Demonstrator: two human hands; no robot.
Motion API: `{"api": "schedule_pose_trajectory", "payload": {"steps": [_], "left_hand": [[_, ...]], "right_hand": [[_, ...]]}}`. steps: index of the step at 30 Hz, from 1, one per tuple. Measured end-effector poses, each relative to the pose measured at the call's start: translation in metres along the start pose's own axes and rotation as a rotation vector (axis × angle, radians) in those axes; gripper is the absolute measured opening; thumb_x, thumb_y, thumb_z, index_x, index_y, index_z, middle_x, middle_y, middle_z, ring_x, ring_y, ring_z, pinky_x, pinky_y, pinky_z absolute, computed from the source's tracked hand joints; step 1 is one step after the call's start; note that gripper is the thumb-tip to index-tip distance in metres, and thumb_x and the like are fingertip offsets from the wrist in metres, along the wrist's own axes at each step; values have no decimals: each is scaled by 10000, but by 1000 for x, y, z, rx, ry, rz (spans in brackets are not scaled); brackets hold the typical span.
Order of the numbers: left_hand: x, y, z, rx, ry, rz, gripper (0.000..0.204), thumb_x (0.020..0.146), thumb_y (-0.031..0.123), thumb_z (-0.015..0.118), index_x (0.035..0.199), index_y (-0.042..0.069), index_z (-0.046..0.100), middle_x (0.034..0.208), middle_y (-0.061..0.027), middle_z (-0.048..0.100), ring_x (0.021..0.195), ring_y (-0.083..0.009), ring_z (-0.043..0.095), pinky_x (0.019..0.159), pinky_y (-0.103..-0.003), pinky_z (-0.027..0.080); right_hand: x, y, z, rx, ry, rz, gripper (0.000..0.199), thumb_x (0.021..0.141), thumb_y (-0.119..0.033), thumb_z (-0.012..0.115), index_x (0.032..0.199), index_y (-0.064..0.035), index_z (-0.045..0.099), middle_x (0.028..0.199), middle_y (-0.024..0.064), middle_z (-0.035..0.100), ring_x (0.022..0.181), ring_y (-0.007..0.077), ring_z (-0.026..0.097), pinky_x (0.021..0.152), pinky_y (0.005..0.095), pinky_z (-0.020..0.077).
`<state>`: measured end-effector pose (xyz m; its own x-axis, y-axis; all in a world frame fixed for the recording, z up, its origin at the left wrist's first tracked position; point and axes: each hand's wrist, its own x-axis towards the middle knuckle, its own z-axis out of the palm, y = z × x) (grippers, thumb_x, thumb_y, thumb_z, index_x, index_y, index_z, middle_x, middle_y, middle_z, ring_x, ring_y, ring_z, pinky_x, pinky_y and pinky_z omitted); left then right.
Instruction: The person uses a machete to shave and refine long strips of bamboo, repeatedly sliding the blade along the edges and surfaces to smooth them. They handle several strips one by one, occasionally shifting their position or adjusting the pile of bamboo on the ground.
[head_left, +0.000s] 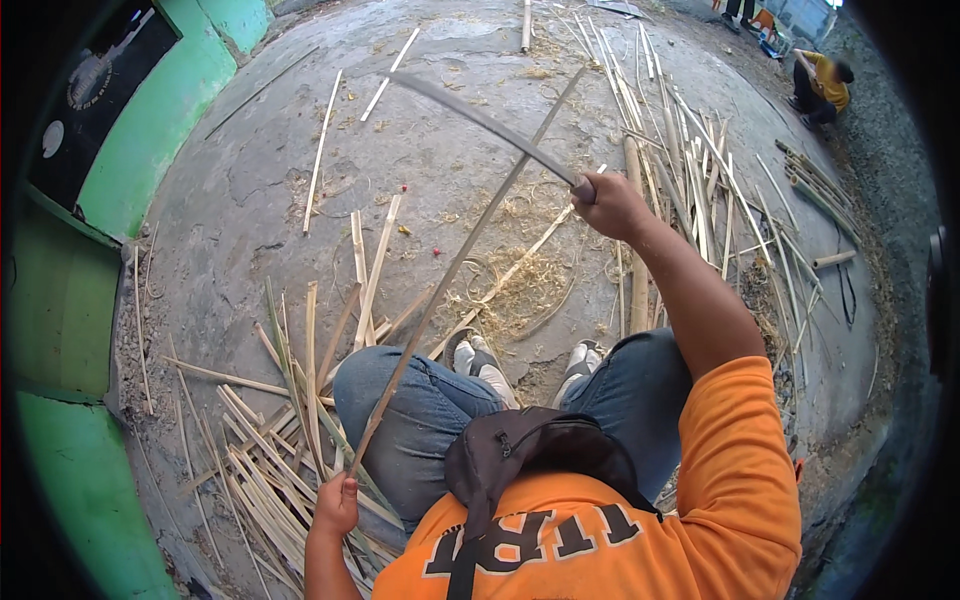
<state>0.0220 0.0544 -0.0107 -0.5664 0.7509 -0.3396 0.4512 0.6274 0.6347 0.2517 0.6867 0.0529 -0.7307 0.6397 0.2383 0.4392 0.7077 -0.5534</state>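
My left hand point(337, 503) is closed around the lower end of a long, thin bamboo strip point(411, 351). The strip slants up and away to the right, past my left knee. My right hand point(612, 204) grips the handle of a machete point(480, 118), held out in front of me with its long, slightly curved blade pointing to the far left. In the picture the blade crosses the strip near its upper part; whether the two touch I cannot tell. Pale shavings point(525, 283) lie on the ground before my shoes point(480, 362).
Beside my left leg is a heap of split bamboo strips point(262, 490). More strips and poles point(690, 170) lie to the right, with short poles point(822, 195) beyond. A green wall point(135, 150) runs along the left. Another person point(822, 85) sits at the far right.
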Motion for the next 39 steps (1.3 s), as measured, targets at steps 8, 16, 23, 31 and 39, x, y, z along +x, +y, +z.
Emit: {"api": "schedule_pose_trajectory", "payload": {"steps": [8,16,23,31,39], "left_hand": [[0,-18,-1,-100,-58,-44,813,1022,753,391,828,-15,570,640,-102,506,620,-229,516,601,-408,438],[0,5,-13,-49,-75,-69,806,1034,732,398,853,-33,573,654,-128,517,631,-232,517,615,-409,445],[-4,-16,-6,-103,-67,-96,793,1039,729,397,839,-18,569,670,-97,519,656,-209,512,631,-388,445],[-6,-3,-10,-168,-102,-179,775,1046,725,380,794,14,555,670,-36,508,651,-166,497,609,-352,421],[-4,0,-3,-114,-35,-87,768,1055,706,383,794,4,551,654,-43,501,640,-168,488,599,-357,415]], "right_hand": [[-32,-79,23,-307,-253,-358,99,868,-211,678,807,-137,654,683,99,658,661,348,678,640,486,545],[-14,-56,5,-329,-270,83,195,983,-266,608,1006,-159,769,889,139,745,814,333,726,759,461,587],[-38,-111,50,-295,-429,-247,110,852,-237,663,908,-162,721,796,129,716,795,375,715,720,501,567],[-37,-91,57,-172,-344,-5,131,891,-234,648,937,-158,744,861,152,736,850,386,720,757,508,571],[-35,-109,54,-216,-337,-33,131,874,-230,662,919,-153,758,873,134,749,865,368,730,763,487,583]]}}
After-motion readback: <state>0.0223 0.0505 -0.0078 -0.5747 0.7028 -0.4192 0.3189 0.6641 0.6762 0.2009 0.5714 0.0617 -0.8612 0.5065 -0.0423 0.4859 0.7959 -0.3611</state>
